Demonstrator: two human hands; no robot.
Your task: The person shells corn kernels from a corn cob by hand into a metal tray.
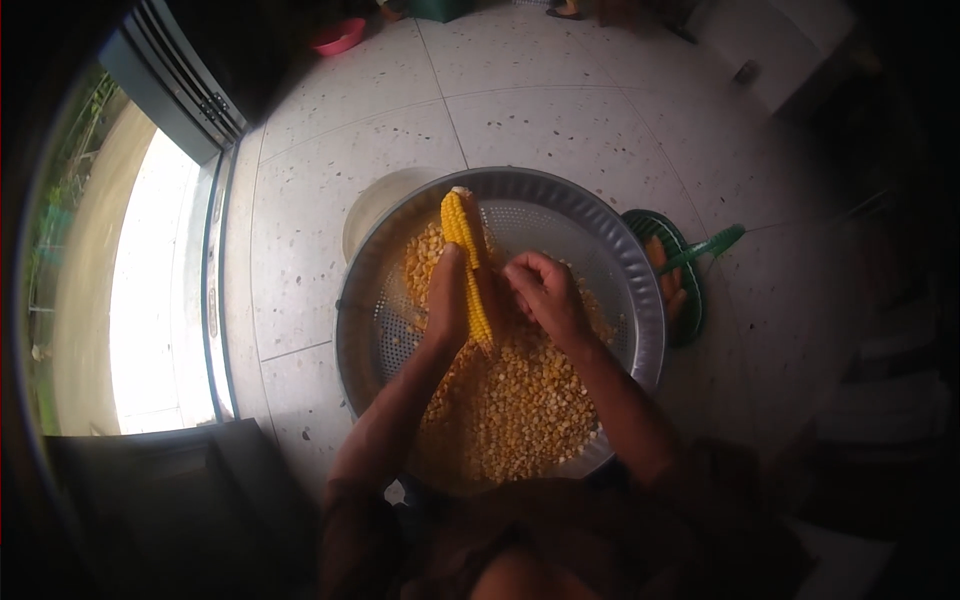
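Observation:
My left hand (448, 296) grips a long ear of corn (459, 225) whose yellow kernels show on its left side and whose right side looks brownish and stripped. The ear points away from me over a large round metal pan (649, 300) with a perforated bottom. Just right of the ear is my right hand (547, 292), its fingers curled; whether something small is between them cannot be seen. Loose corn kernels (525, 405) lie heaped in the near part of the pan, with another pile (424, 259) behind my left hand.
Right of the pan, a green plastic basket (697, 307) holds several orange-brown cobs (667, 274). A pale round container (367, 210) shows partly beneath the pan's left rim. Farther off are a pink basin (339, 37) and a person's foot (566, 13). A doorway frame (217, 285) stands at left.

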